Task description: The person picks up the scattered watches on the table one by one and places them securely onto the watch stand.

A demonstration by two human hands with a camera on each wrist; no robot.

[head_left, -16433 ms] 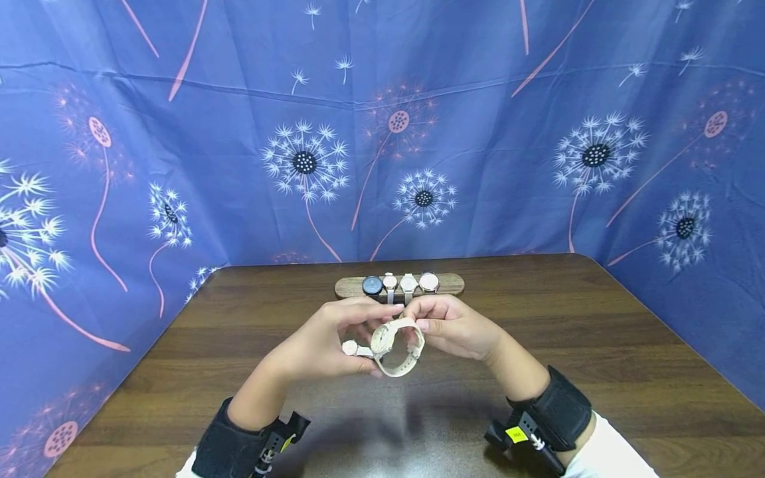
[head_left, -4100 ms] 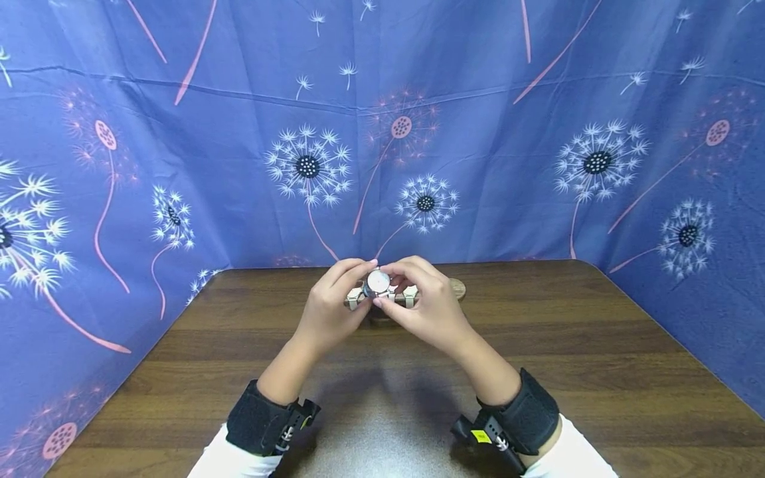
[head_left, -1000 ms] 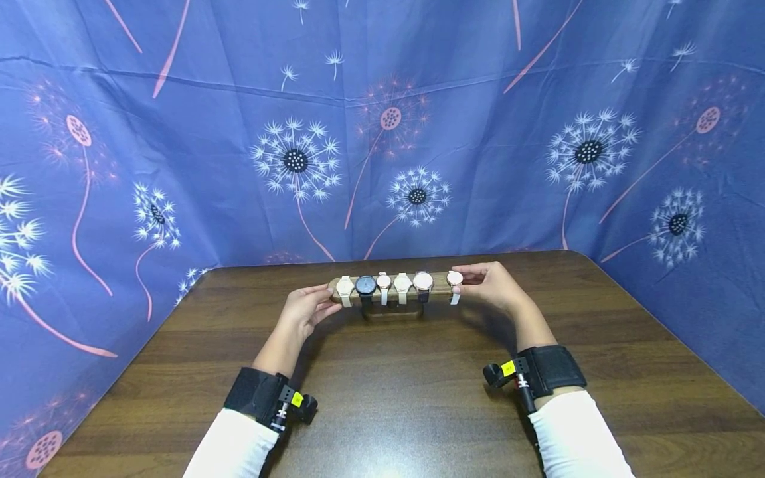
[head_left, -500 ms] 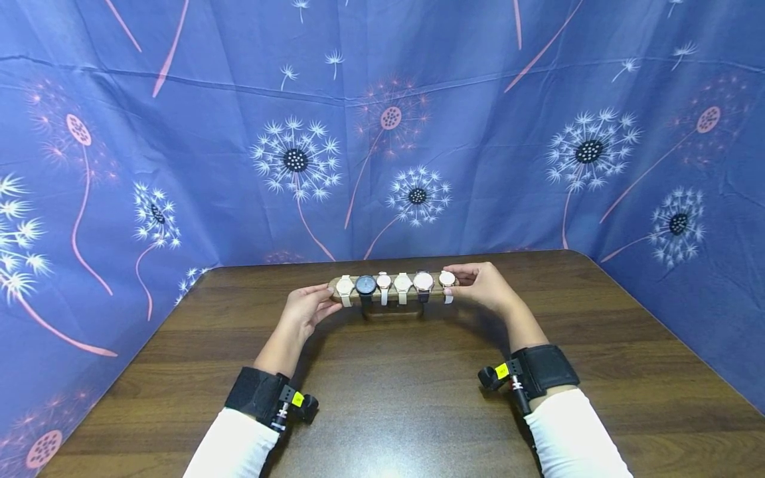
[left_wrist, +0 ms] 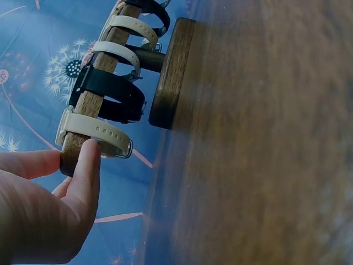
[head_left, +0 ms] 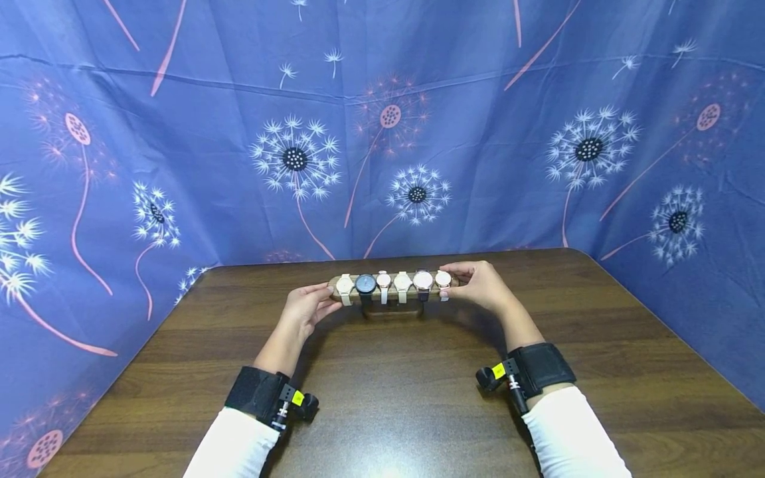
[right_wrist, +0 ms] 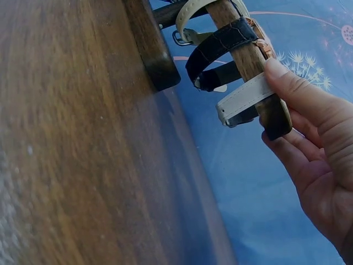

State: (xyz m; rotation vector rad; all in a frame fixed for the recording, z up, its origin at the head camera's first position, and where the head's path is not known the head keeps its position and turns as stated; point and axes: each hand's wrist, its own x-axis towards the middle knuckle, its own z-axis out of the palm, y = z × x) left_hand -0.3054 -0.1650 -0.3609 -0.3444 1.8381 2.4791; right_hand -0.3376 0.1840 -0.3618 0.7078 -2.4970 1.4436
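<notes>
A wooden watch stand's bar [left_wrist: 88, 105] carries several watches in a row. My left hand [head_left: 303, 311] grips the bar's left end, beside a cream watch [head_left: 344, 285]; in the left wrist view a fingertip lies close to its strap [left_wrist: 96, 128]. At the opposite end my right hand [head_left: 483, 285] pinches a white-strapped watch [head_left: 443, 279], its thumb [right_wrist: 281, 74] at the case edge and other fingers under the bar end. Between them hang a black watch [head_left: 366, 285], a small white-strapped one [head_left: 384, 281], another cream one [head_left: 403, 283] and a dark-strapped one [head_left: 423, 281].
The stand's base [head_left: 391, 311] rests on a brown wooden table [head_left: 382, 378]. A blue dandelion-print cloth [head_left: 382, 133] hangs behind and along both sides. Wrist cameras [head_left: 307, 406] are strapped to both forearms.
Earlier, both hands held watches in front of the stand. Over the last second the right hand has slid the end watch leftward along the bar, toward the dark-strapped one. The left hand stays put.
</notes>
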